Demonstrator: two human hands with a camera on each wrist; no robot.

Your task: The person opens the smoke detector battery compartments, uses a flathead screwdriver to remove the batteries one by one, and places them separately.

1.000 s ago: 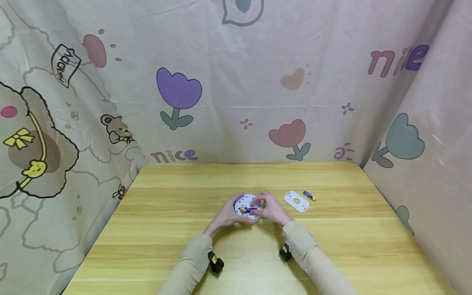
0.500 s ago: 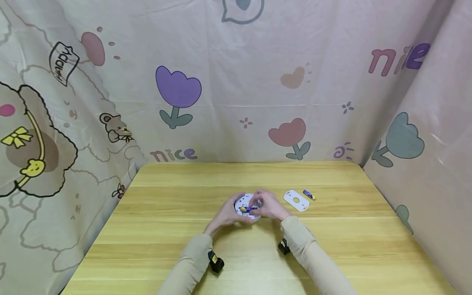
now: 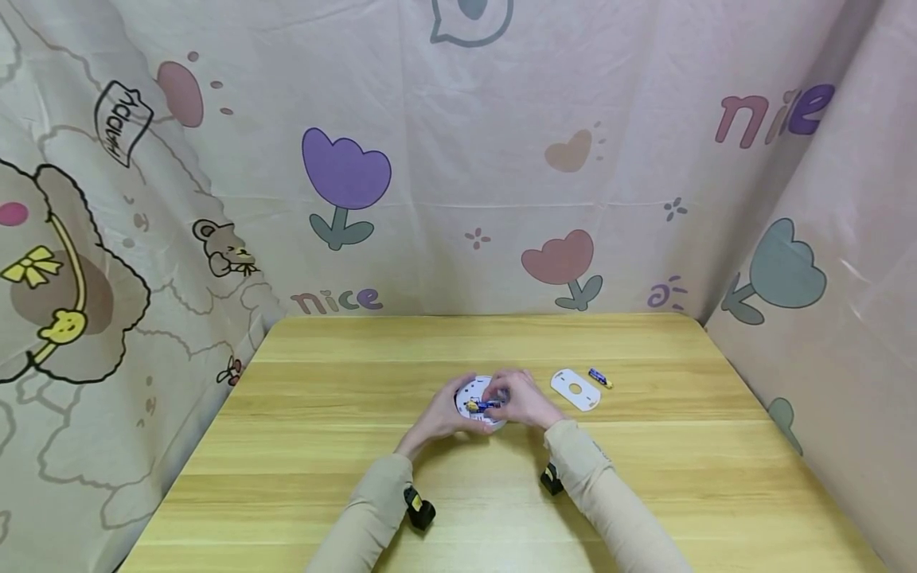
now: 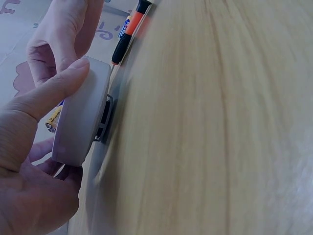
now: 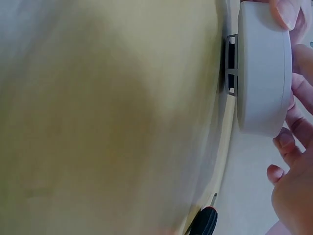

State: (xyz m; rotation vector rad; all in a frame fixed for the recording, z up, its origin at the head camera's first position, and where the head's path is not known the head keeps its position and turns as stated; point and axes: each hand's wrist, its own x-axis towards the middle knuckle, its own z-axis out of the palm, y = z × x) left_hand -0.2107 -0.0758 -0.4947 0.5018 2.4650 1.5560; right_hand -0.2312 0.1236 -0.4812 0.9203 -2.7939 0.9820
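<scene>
My left hand [image 3: 440,414] grips a round white device [image 3: 467,391] by its rim, holding it low at the middle of the table. Its thick, pale side wall [image 4: 85,107] shows in the left wrist view, with the thumb over the edge and fingers below. A blue and gold battery [image 3: 481,407] lies across the upper face of the device. My right hand [image 3: 523,398] pinches this battery at its right end, fingers bent over it. The right fingertips partly cover the battery and the device's right side.
Right of the hands lies a white plate [image 3: 589,397] with a round hole. A second blue and gold battery [image 3: 600,378] lies just beyond it. An orange and black screwdriver [image 4: 131,30] lies on the table, hidden from the head view. Patterned cloth [image 3: 444,263] hangs behind.
The right hand and wrist have shifted slightly left and away, still at the battery. The left hand and the device stay in place.
</scene>
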